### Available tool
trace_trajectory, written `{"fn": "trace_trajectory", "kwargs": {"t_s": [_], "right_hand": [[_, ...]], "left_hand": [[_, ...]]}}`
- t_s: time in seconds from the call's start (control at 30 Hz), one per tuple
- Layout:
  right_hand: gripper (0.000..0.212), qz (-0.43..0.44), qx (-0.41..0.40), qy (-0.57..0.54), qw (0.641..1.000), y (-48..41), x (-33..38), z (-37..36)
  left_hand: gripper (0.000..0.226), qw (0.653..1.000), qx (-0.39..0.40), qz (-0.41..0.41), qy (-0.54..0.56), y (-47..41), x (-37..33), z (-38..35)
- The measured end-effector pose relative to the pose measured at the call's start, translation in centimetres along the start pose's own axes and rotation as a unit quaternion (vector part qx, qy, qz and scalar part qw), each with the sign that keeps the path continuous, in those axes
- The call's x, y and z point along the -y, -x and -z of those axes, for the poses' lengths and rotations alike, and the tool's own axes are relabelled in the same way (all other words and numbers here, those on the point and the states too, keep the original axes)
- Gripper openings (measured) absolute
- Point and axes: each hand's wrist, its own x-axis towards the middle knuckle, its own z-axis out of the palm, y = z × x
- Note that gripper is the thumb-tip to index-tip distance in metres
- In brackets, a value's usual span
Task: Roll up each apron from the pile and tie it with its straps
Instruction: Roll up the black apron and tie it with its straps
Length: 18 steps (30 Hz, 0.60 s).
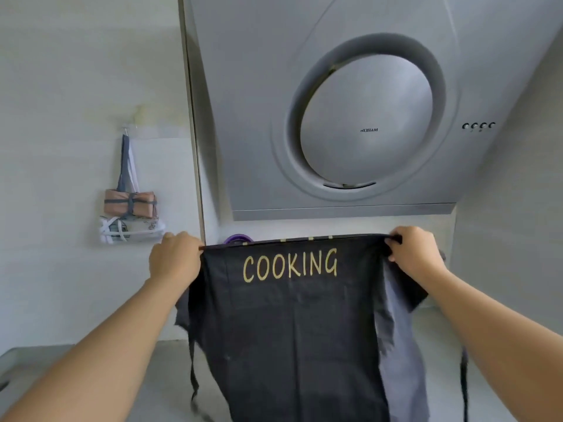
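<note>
Item one, centre and lower centre of the frame: black apron (289,330), lettered COOKING in yellow, held up in the air before the range hood (365,123). We note its top hem drawn taut between two grips, nearly level, a touch higher toward the right of the frame. At centre left, the left hand (175,258) has its fingers curled round the hem's left corner, clenched on the cloth. At centre right, the right hand (412,252) pinches the right corner likewise. The whole apron hangs below both grips, its long axis vertical and its lower edge running out of the bottom of the frame. Neither hand is nearer than the other, each holding one end of the same hem. Two dark straps hang loose, one (193,370) at lower left and one (463,385) at lower right. A grey-blue panel (405,354) shows at the apron's right edge; we cannot tell whether it is the reverse side or another cloth. The grey counter (45,360), lower left, lies beneath the hanging cloth. We judge the coming move to be lowering the apron flat onto it, hem level, so a roll can start. At left of frame, a wall hook (129,127) carries a brown bundle (131,202) and a white bundle (128,231), each bound with straps, which we take for finished aprons. A purple object (238,239) sits behind the hem, unidentified.
</note>
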Motion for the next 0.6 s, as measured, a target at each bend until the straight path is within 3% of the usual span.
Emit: {"fn": "trace_trajectory", "kwargs": {"t_s": [0.1, 0.17, 0.2, 0.27, 0.33, 0.37, 0.4, 0.53, 0.6], "right_hand": [[0.020, 0.013, -0.049, -0.035, 0.998, 0.8, 0.1, -0.2], [0.023, 0.017, -0.074, -0.066, 0.995, 1.1, 0.2, 0.2], [0.024, 0.025, -0.101, -0.077, 0.992, 1.3, 0.3, 0.5], [0.029, 0.058, -0.175, -0.115, 0.976, 2.0, 0.8, 1.2], [0.034, 0.108, -0.239, -0.164, 0.951, 2.8, 1.8, 1.7], [0.035, 0.125, -0.259, -0.180, 0.941, 3.0, 2.1, 1.7], [0.035, 0.129, -0.267, -0.187, 0.937, 2.9, 2.1, 1.5], [0.020, 0.073, -0.220, -0.191, 0.954, 2.3, 1.4, 0.1], [0.012, 0.078, -0.240, -0.189, 0.949, 2.5, 1.5, -0.7]], "left_hand": [[0.022, 0.993, 0.060, 0.076, 0.069, -0.1, 0.3, 0.7], [0.028, 0.971, 0.106, 0.125, 0.174, -0.8, 0.4, 0.9], [0.035, 0.944, 0.111, 0.147, 0.274, -0.7, 0.1, 1.3], [0.025, 0.824, 0.058, 0.172, 0.537, -0.4, -0.5, 2.1], [0.020, 0.713, -0.052, 0.170, 0.678, 0.5, -1.5, 3.0], [0.022, 0.695, -0.097, 0.155, 0.695, 0.5, -1.5, 3.0], [0.023, 0.704, -0.125, 0.134, 0.687, 0.6, -1.3, 2.8], [0.024, 0.839, -0.143, 0.088, 0.518, 0.7, 0.5, 1.2], [0.025, 0.888, -0.211, 0.056, 0.405, 0.8, 1.3, 0.6]]}}
